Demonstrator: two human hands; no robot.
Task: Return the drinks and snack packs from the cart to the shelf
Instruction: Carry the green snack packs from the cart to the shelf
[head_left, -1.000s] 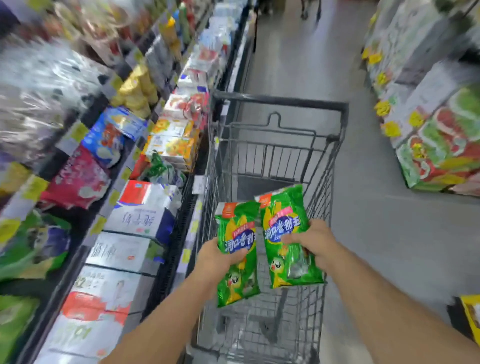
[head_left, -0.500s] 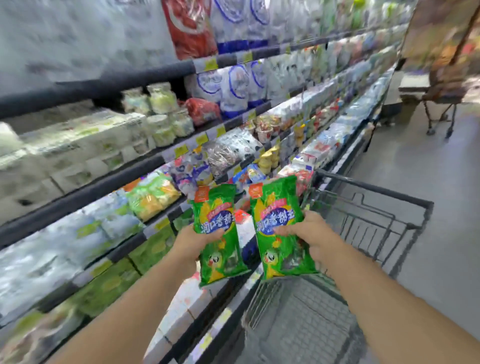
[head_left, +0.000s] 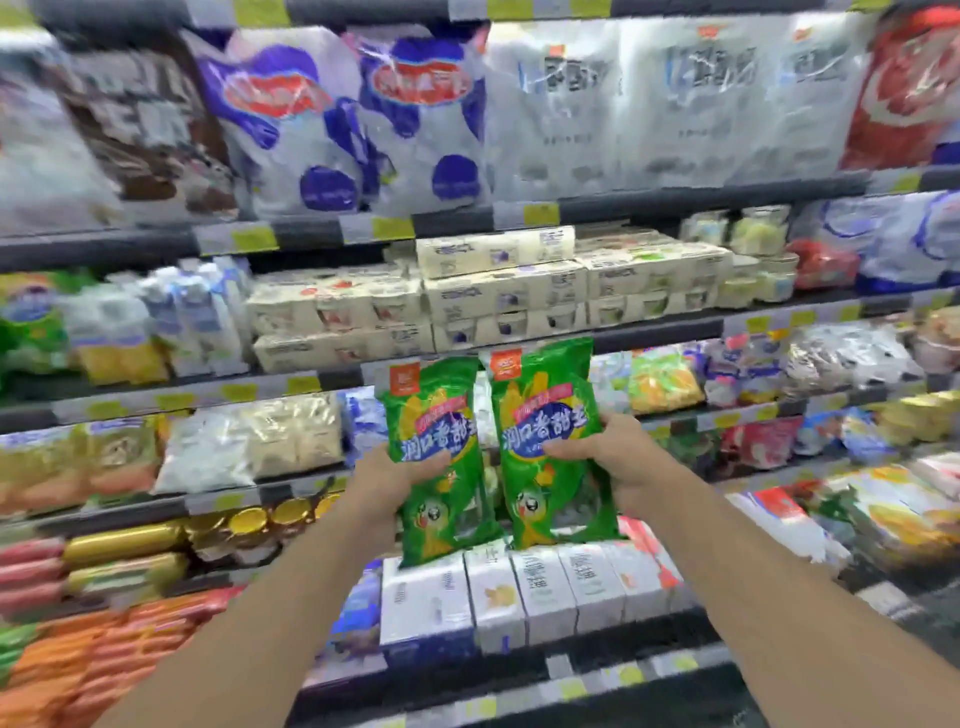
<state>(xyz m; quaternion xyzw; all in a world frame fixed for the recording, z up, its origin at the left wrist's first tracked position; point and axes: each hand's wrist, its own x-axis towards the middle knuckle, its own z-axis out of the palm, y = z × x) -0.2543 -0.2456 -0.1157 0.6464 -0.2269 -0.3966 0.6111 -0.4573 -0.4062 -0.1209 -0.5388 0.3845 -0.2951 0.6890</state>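
Both bare forearms reach forward and up from the lower corners, converging toward the middle. The left hand (head_left: 387, 480) is raised at the end of its arm, its thumb laid across the front of what it grips. The right hand (head_left: 621, 457) is level with it and just beside, fingers curled in a like grip, thumb pointing inward.

light: bright, even | blur: heavy motion smear at edges | distortion: wide-angle bowing

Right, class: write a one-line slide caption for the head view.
Left hand and right hand each hold a green snack pack before stocked shelves.
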